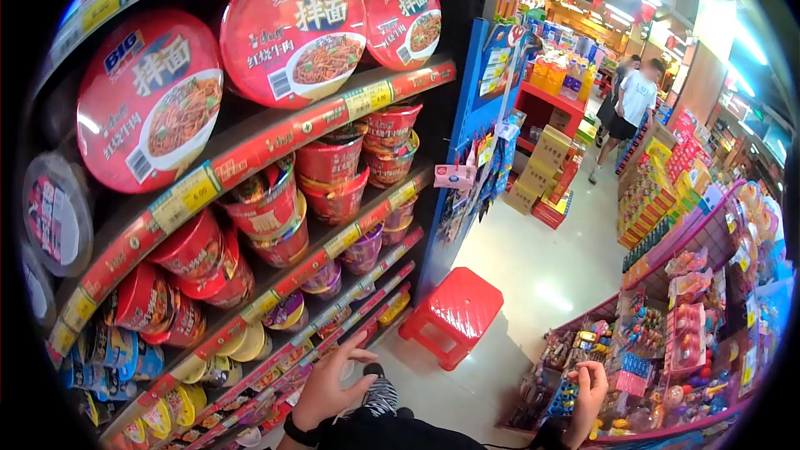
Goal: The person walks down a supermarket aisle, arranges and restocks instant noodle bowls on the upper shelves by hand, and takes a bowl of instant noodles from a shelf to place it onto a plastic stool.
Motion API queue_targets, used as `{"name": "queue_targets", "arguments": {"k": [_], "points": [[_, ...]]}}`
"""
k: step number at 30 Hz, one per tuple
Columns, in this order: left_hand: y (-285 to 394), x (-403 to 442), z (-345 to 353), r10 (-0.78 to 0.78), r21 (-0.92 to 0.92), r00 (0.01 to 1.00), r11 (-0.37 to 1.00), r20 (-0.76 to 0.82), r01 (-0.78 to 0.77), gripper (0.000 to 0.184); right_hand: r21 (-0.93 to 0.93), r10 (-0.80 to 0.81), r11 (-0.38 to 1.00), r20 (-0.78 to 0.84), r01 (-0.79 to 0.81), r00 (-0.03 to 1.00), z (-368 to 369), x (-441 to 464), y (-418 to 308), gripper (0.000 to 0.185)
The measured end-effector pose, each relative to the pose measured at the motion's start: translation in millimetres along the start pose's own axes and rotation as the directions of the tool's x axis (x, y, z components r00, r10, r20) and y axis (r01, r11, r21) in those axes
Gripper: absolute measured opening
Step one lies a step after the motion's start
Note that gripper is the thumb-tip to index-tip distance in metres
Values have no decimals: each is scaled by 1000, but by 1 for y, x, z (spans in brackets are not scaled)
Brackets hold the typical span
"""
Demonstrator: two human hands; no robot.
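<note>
Hovering open near the noodle shelves' (340, 242) lower front edges, the left hand (335, 382) faces a red stool (460, 310); the right hand (588, 393), loosely curled, nears the display rack (658, 260).

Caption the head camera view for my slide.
Left hand before shelved noodle bowls, right hand near small packaged goods, red stool ahead.

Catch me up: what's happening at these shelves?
Someone stands in a shop aisle beside shelves of red noodle tubs. Both hands, left and right, are raised with fingers partly curled, holding nothing visible. A red stool stands on the floor ahead; two people are farther down the aisle.
</note>
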State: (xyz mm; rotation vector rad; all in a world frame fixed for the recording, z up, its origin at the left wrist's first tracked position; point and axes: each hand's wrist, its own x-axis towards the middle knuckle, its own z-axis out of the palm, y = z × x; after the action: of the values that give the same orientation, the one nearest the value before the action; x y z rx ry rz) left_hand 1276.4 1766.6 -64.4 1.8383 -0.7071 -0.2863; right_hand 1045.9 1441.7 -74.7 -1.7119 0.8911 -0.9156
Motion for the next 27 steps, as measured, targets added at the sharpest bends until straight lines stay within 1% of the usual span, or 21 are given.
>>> {"name": "queue_targets", "arguments": {"k": [2, 3, 4, 5, 7, 8, 9, 11, 12, 13, 15, 16, 17, 19, 21, 23, 24, 25, 27], "points": [[-3, 14, -7, -31, -47, 999, 998, 7, 32, 65, -19, 6, 1000, 23, -5, 1000, 16, 13, -6, 14], [-5, 23, -12, 3, -8, 1000, 1000, -12, -4, 65, -42, 17, 999, 36, -16, 999, 23, 23, -9, 14], [-8, 32, -16, 36, 31, 999, 999, -28, -35, 65, -9, 16, 1000, 39, -15, 999, 31, 33, -7, 14], [-10, 40, -20, 70, 69, 997, 995, -43, -66, 65, 20, 15, 1000, 42, -16, 999, 40, 41, -18, 9], [-9, 55, -27, 45, 16, 995, 999, -86, -43, 66, 34, -65, 998, 75, 62, 995, 56, 61, -25, 9], [-14, 63, -31, 94, 53, 990, 995, -109, -88, 66, 80, -65, 995, 74, 59, 995, 66, 70, -26, 9], [-18, 71, -35, 140, 92, 981, 987, -132, -128, 66, 79, -97, 993, 70, 92, 993, 78, 78, -32, 10], [-14, 84, -42, 128, 35, 977, 992, -172, -124, 64, 123, -121, 986, 93, 109, 988, 102, 94, -35, 10], [-15, 90, -46, 141, 32, 973, 990, -181, -138, 63, 177, -141, 977, 109, 120, 984, 116, 100, -36, 11], [-18, 97, -50, 160, 32, 969, 987, -189, -156, 63, 184, -150, 975, 108, 129, 983, 132, 104, -41, 11], [-29, 110, -56, 157, 66, 971, 987, -182, -147, 62, 204, -162, 971, 163, 128, 973, 162, 113, -47, 10], [-25, 115, -59, 105, 62, 978, 993, -178, -96, 62, 180, -155, 977, 223, 115, 963, 177, 119, -52, 10], [-27, 121, -61, 126, 81, 977, 990, -175, -113, 63, 220, -147, 971, 263, 89, 954, 191, 124, -49, 12], [-23, 131, -63, 155, 84, 971, 986, -180, -142, 65, 245, -214, 962, 408, 120, 888, 214, 137, -46, 12], [-24, 137, -65, 137, 119, 974, 986, -183, -116, 67, 277, -223, 956, 472, 96, 853, 235, 151, -47, 11], [-29, 145, -63, 100, 38, 973, 995, -207, -94, 69, 337, -225, 940, 525, 42, 821, 255, 164, -56, 11], [-31, 148, -63, 78, -3, 975, 997, -207, -80, 70, 326, -271, 941, 555, 95, 787, 266, 176, -52, 11], [-31, 152, -63, 65, -57, 972, 995, -227, -80, 68, 317, -279, 943, 595, 98, 754, 276, 184, -55, 13], [-31, 158, -61, 30, -206, 974, 976, -225, -77, 78, 361, -360, 922, 670, 138, 649, 298, 198, -64, 17]]}}
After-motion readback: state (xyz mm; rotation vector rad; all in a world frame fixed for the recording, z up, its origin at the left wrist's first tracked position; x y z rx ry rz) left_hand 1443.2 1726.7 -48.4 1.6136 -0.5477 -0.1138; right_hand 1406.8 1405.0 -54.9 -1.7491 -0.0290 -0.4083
